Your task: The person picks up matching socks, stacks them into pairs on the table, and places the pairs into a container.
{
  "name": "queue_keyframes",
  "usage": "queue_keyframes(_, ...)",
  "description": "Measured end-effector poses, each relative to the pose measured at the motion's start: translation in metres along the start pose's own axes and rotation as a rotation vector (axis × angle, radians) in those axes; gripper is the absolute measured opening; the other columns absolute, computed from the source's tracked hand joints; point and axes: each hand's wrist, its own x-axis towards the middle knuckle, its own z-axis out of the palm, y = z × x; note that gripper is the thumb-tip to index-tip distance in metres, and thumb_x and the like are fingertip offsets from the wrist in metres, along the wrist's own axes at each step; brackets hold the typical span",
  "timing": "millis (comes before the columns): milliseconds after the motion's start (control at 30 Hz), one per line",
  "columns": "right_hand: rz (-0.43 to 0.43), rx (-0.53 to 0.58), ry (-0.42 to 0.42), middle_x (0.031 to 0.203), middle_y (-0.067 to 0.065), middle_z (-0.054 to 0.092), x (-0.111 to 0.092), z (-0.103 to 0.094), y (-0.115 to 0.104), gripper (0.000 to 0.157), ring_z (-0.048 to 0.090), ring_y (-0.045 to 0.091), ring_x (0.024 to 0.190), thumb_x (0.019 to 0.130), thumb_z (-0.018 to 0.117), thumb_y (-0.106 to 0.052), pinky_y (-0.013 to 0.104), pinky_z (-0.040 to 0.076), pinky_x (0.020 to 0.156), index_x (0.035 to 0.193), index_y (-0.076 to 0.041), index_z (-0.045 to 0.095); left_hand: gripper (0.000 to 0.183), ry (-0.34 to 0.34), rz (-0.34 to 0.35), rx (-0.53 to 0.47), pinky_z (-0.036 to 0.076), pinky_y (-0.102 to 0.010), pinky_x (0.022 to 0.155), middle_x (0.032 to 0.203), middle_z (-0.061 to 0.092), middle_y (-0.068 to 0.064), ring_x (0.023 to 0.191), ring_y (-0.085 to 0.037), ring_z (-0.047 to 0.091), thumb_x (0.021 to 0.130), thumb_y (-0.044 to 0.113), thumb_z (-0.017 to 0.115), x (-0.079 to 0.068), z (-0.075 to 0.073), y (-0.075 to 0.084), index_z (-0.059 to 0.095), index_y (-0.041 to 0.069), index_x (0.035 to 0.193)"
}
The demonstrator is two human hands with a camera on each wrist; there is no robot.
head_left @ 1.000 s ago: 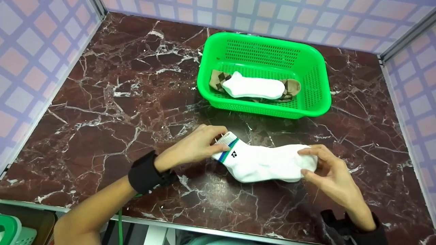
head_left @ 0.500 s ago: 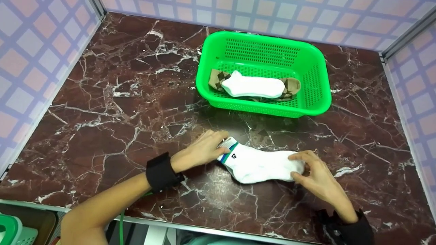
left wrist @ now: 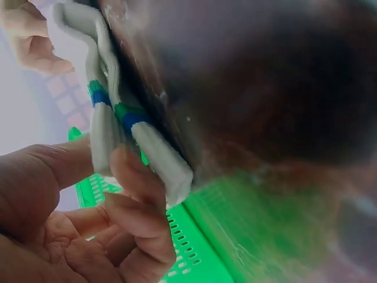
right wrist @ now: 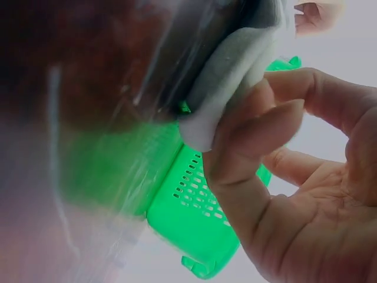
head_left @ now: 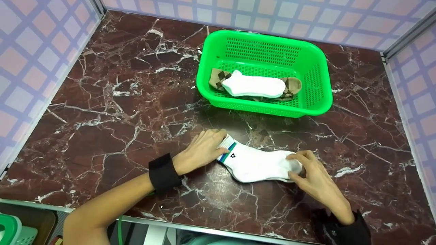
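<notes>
A pair of white ankle socks (head_left: pixel 259 163) lies stacked on the table, with green and blue bands and a small black logo by the cuff. In the left wrist view the two cuffs (left wrist: pixel 106 135) stand slightly apart. My left hand (head_left: pixel 201 149) pinches the cuff end, thumb on top, with fingertips reaching between the cuffs. At the toe end, my right hand (head_left: pixel 315 180) pinches the sock between thumb and fingers; a grey toe patch shows there. The right wrist view has the fingers curled against the toe (right wrist: pixel 221 82), partly hiding it.
Beyond the socks stands a green plastic basket (head_left: pixel 265 108). Inside it a white sock (head_left: pixel 255 85) lies on brown patterned socks (head_left: pixel 218 80). Patterned panels (head_left: pixel 255 15) border the marbled table (head_left: pixel 112 136). Another green basket (head_left: pixel 24 234) is below the front left edge.
The right hand has moved left along with the toe end, then nearly stopped. My left hand has shifted slightly right and down, still at the cuff. The basket's contents look unchanged.
</notes>
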Motion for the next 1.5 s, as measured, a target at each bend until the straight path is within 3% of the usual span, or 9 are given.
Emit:
queue_keyframes(167, -0.001, -0.003, 0.065, 0.109, 0.018, 0.055, -0.001, -0.010, 0.004, 0.048, 0.054, 0.012, 0.065, 0.076, 0.080, -0.006, 0.027, 0.046, 0.054, 0.121, -0.003, 0.062, 0.039, 0.013, -0.100, 0.068, 0.038, -0.031, 0.043, 0.089, 0.051, -0.007, 0.064, -0.022, 0.051, 0.086, 0.036, 0.072, -0.001, -0.004, 0.002, 0.054, 0.006, 0.103)
queue_keyframes(300, 0.054, -0.038, 0.070, 0.106, 0.019, 0.056, 0.001, -0.013, 0.007, 0.055, 0.058, 0.022, 0.074, 0.081, 0.079, -0.017, 0.036, 0.046, 0.062, 0.127, 0.000, 0.056, 0.064, -0.048, -0.204, 0.095, 0.046, -0.035, 0.054, 0.100, 0.052, -0.010, 0.082, -0.026, 0.055, 0.081, 0.052, 0.072, 0.002, -0.006, 0.003, 0.049, 0.008, 0.122)
queue_keyframes(433, 0.137, -0.057, -0.043, 0.121, 0.028, 0.055, 0.002, -0.011, 0.006, 0.065, 0.056, 0.042, 0.104, 0.086, 0.074, -0.030, 0.053, 0.044, 0.088, 0.132, 0.007, 0.049, 0.083, -0.130, -0.269, 0.092, 0.052, -0.047, 0.070, 0.113, 0.054, -0.016, 0.103, -0.034, 0.055, 0.075, 0.055, 0.075, 0.007, -0.003, 0.006, 0.041, 0.010, 0.136)
queue_keyframes(533, 0.195, -0.047, -0.124, 0.132, 0.034, 0.048, 0.003, -0.009, 0.003, 0.074, 0.043, 0.050, 0.122, 0.087, 0.072, -0.037, 0.060, 0.032, 0.102, 0.135, 0.011, 0.043, 0.082, -0.152, -0.274, 0.086, 0.051, -0.051, 0.075, 0.113, 0.054, -0.017, 0.107, -0.035, 0.053, 0.074, 0.050, 0.078, 0.009, -0.001, 0.007, 0.042, 0.009, 0.135)
queue_keyframes(600, 0.214, -0.043, -0.153, 0.132, 0.034, 0.047, 0.004, -0.007, 0.002, 0.077, 0.044, 0.050, 0.122, 0.086, 0.072, -0.039, 0.059, 0.033, 0.102, 0.135, 0.012, 0.043, 0.076, -0.158, -0.275, 0.083, 0.051, -0.051, 0.075, 0.109, 0.054, -0.016, 0.105, -0.035, 0.052, 0.075, 0.048, 0.079, 0.009, 0.001, 0.007, 0.044, 0.007, 0.129)
queue_keyframes(867, 0.174, -0.038, -0.179, 0.125, 0.032, 0.053, 0.007, -0.001, -0.001, 0.069, 0.048, 0.047, 0.117, 0.083, 0.077, -0.032, 0.057, 0.036, 0.099, 0.129, 0.012, 0.049, 0.058, -0.110, -0.194, 0.005, 0.048, -0.039, 0.056, 0.083, 0.052, -0.009, 0.074, -0.026, 0.054, 0.074, 0.033, 0.084, 0.009, 0.002, 0.008, 0.042, 0.005, 0.103)
queue_keyframes(1033, 0.165, 0.003, -0.223, 0.095, 0.011, 0.062, 0.008, -0.001, -0.004, 0.047, 0.058, 0.027, 0.088, 0.081, 0.079, -0.031, 0.043, 0.047, 0.078, 0.109, 0.000, 0.060, 0.050, -0.091, -0.067, -0.047, 0.043, -0.032, 0.053, 0.079, 0.048, -0.005, 0.067, -0.019, 0.047, 0.076, 0.018, 0.083, 0.007, 0.004, 0.009, 0.043, 0.004, 0.102)
queue_keyframes(1200, 0.125, 0.001, -0.230, 0.082, -0.001, 0.052, 0.012, -0.005, -0.009, 0.037, 0.048, 0.016, 0.073, 0.079, 0.080, -0.030, 0.032, 0.040, 0.064, 0.097, -0.007, 0.058, 0.040, -0.082, 0.028, -0.074, 0.032, -0.026, 0.048, 0.070, 0.038, 0.001, 0.057, -0.014, 0.038, 0.078, 0.005, 0.078, 0.006, 0.002, 0.012, 0.044, 0.004, 0.098)
queue_keyframes(1500, 0.116, 0.064, -0.220, 0.082, 0.000, 0.059, 0.016, -0.020, -0.015, 0.036, 0.052, 0.015, 0.069, 0.080, 0.080, -0.025, 0.028, 0.042, 0.060, 0.104, -0.008, 0.059, 0.037, -0.033, 0.040, -0.034, 0.026, -0.025, 0.048, 0.062, 0.030, 0.005, 0.054, -0.012, 0.032, 0.078, 0.009, 0.077, 0.012, -0.014, 0.020, 0.045, 0.004, 0.095)
